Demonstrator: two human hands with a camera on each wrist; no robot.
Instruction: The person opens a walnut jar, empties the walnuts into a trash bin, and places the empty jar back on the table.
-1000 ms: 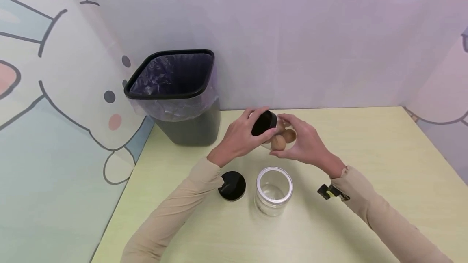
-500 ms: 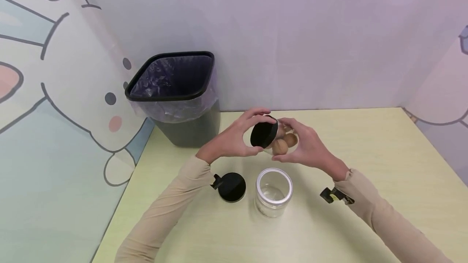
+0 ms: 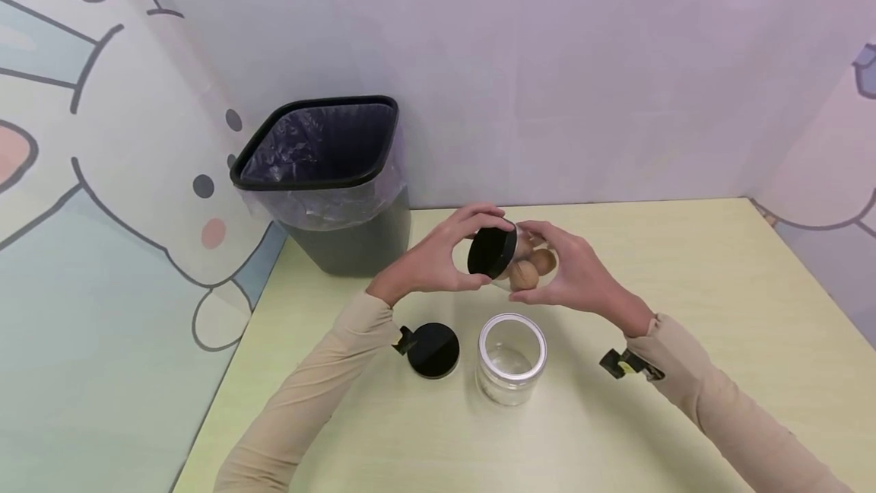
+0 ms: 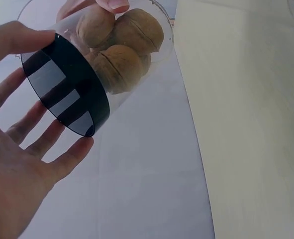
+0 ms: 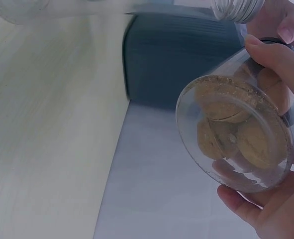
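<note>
A clear jar (image 3: 530,268) with several walnuts (image 4: 122,50) inside lies tilted on its side in the air above the table. My right hand (image 3: 571,276) grips its body from the right, fingers wrapped round the base (image 5: 236,132). My left hand (image 3: 438,257) curls its fingers and thumb round the black lid (image 3: 491,252) on the jar's mouth. In the left wrist view the lid (image 4: 67,94) sits between the thumb and fingertips (image 4: 77,149). The lid's flat face points towards me and to the left.
An empty clear jar (image 3: 512,356) stands open on the pale yellow table (image 3: 718,287) just below the hands, with a loose black lid (image 3: 433,349) to its left. A black bin (image 3: 328,173) lined with a bag stands at the back left against the wall.
My left hand has turned round the lid and its wrist has dropped to the left. The lid's face now shows more towards me. The jar has stayed in the same spot.
</note>
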